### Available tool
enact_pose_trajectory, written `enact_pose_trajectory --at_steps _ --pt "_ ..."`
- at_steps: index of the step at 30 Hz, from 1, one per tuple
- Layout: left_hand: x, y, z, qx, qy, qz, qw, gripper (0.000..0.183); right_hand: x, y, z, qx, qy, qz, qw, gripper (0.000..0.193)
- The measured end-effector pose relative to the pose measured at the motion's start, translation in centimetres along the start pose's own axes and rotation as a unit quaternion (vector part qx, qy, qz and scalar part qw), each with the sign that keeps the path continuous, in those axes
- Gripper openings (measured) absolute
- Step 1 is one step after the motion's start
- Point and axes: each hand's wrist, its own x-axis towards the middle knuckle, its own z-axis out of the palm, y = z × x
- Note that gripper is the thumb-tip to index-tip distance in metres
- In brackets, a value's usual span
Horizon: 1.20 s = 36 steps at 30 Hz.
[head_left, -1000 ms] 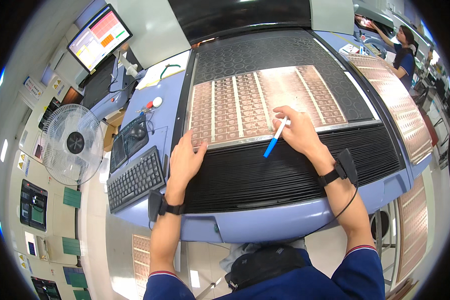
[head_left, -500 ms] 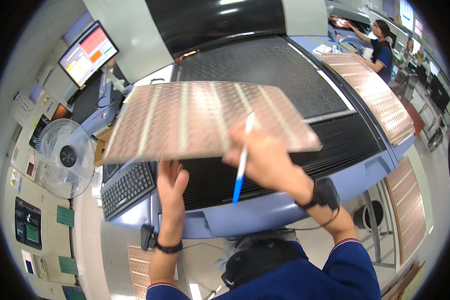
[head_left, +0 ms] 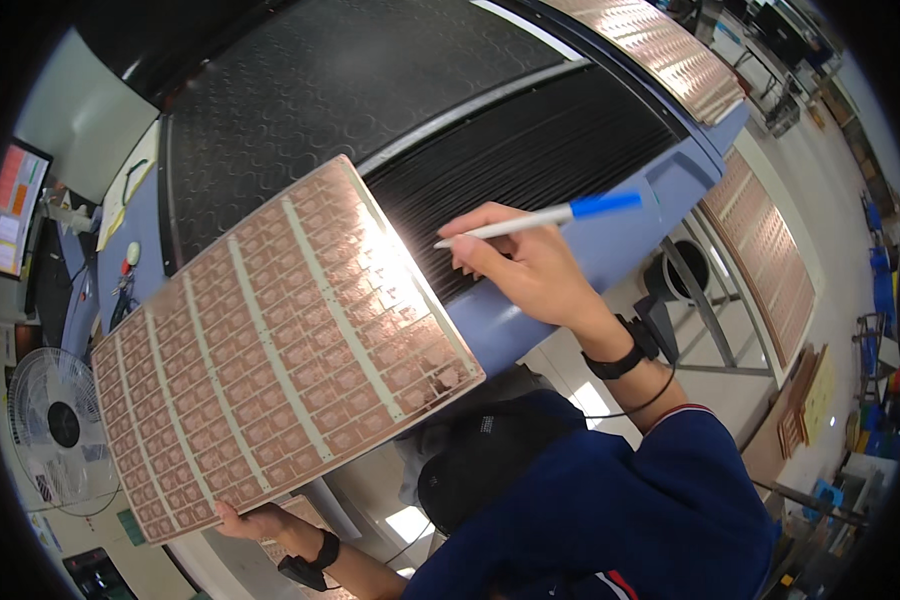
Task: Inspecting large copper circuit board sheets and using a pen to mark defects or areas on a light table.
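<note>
You have shifted the copper-coloured panel [head_left: 270, 330] a good way in the last second: then it lay flat on the machine's black textured bed [head_left: 360, 60] under your hands, half a second ago it was up and tilted above the black ribbed cover [head_left: 530, 140], and now it hangs out to your left, slanted across the near left corner of the machine, its patterned face toward you. Your left hand [head_left: 258, 522], earlier beside the panel's near left corner, now grips its lower edge, thumb over the rim and the other fingers mostly hidden behind. Your right hand [head_left: 535, 270] has come away from the panel and is just beside its right edge, above the ribbed cover, fingers closed around the white and blue marker [head_left: 555, 217]. That marker has swung round: its blue end pointed down toward you before, and now it points to the right, with the white tip toward the panel. The bed that the panel covered is now exposed. Your view has turned too, so the monitor [head_left: 15, 210] sits at the far left and the fan [head_left: 63, 425] lower down.
</note>
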Motion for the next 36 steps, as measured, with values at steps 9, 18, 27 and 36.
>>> enact_pose_trajectory --at_steps 9,18,27,36 --pt "-0.3 0.1 -0.9 0.029 0.022 -0.012 0.999 0.061 -0.4 -0.2 1.9 -0.142 -0.028 -0.096 0.985 0.009" --pt "0.2 -0.3 -2.1 0.029 0.023 -0.055 0.998 0.067 -0.2 -0.2 1.9 -0.129 -0.048 -0.095 0.986 0.006" --pt "-0.6 0.9 0.7 0.050 0.022 -0.044 0.998 0.072 -0.1 -0.6 0.0 -0.122 -0.114 -0.058 0.984 0.004" --pt "-0.4 5.8 -1.4 -0.098 0.163 -0.203 0.961 0.055 -0.5 1.3 0.1 0.145 0.016 -0.083 0.986 0.006"
